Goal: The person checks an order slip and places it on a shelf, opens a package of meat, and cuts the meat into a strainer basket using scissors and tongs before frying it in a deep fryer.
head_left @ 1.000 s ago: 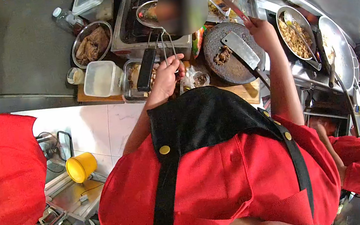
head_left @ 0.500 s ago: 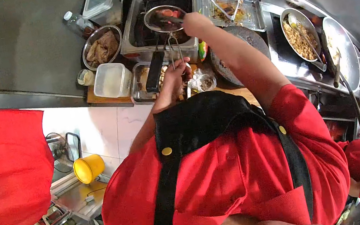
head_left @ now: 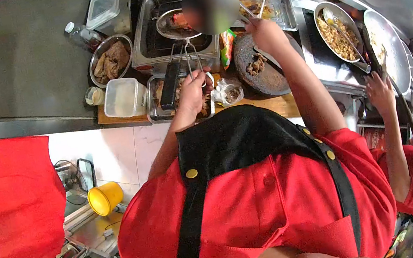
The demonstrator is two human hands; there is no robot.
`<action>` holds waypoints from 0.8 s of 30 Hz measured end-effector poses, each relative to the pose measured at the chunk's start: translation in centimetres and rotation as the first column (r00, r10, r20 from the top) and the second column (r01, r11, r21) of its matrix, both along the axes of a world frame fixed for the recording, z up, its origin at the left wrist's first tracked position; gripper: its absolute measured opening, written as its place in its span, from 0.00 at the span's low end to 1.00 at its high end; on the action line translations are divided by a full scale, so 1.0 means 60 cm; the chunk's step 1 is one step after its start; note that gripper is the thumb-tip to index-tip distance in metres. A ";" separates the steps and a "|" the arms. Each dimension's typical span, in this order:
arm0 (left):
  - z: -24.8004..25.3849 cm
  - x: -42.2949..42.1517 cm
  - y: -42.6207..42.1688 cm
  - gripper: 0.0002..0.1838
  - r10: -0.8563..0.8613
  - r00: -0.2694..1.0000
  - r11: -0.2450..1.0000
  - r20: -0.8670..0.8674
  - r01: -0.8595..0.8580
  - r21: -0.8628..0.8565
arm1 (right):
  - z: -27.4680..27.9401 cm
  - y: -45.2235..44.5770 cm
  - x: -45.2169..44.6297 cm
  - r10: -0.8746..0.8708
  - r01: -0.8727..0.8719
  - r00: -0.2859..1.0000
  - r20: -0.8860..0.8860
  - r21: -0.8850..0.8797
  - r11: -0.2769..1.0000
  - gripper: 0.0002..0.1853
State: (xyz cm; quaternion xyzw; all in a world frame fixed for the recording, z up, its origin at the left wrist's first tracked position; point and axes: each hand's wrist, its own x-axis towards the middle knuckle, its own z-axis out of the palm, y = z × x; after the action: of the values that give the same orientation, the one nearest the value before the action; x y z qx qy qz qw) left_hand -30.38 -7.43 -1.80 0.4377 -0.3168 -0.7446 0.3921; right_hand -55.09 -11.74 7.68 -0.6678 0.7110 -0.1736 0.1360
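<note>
My left hand [head_left: 192, 94] is wrapped round the wire handle of a round strainer [head_left: 180, 35], which is over the metal fryer [head_left: 149, 50]. Reddish food [head_left: 180, 21] lies in the strainer. Tongs [head_left: 248, 13] are gripped in my right hand [head_left: 268, 36], above the round chopping board [head_left: 243, 48]. A grey blur hides the area left of the tongs. Chopped dark meat [head_left: 256, 64] rests on the board, and my right forearm partly covers the cleaver there. Below my left hand is a metal tray [head_left: 156, 117] of food pieces.
A bowl of meat [head_left: 114, 61], a bottle [head_left: 82, 34] and a plastic tub [head_left: 121, 98] stand at the left. Behind the board is a tray [head_left: 285, 11]. At the right are a pan of food [head_left: 338, 36], a wok [head_left: 398, 59] and a co-worker's hand [head_left: 380, 90].
My right hand went from beside the board to the strainer, then back right above the board. My left hand kept its hold. The co-worker's arm now reaches toward the wok.
</note>
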 end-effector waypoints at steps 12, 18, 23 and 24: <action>0.022 -0.036 0.008 0.12 0.022 1.000 0.998 -0.014 -0.022 0.050 | -0.049 0.150 -0.120 -0.307 0.310 0.939 0.155 -0.001 0.951 0.16; 0.006 -0.041 0.019 0.18 0.155 0.988 0.974 -0.021 -0.149 0.169 | -0.117 0.185 -0.140 -0.501 0.497 0.857 0.121 0.057 0.866 0.21; 0.021 -0.047 0.099 0.20 0.037 0.993 0.995 0.112 -0.047 0.086 | -0.198 0.230 -0.160 -0.483 0.525 0.814 0.323 -0.054 0.849 0.17; 0.032 -0.050 0.115 0.19 -0.062 0.971 0.991 0.233 0.031 0.133 | -0.219 0.235 -0.163 -0.470 0.532 0.775 0.422 -0.035 0.846 0.17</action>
State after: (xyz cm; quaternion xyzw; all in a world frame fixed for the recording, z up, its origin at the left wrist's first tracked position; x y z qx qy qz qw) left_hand -33.40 -0.53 0.12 0.5400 -0.3228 -0.7149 0.3051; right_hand -64.87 2.37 -5.45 -0.4124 0.8051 -0.3889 0.1748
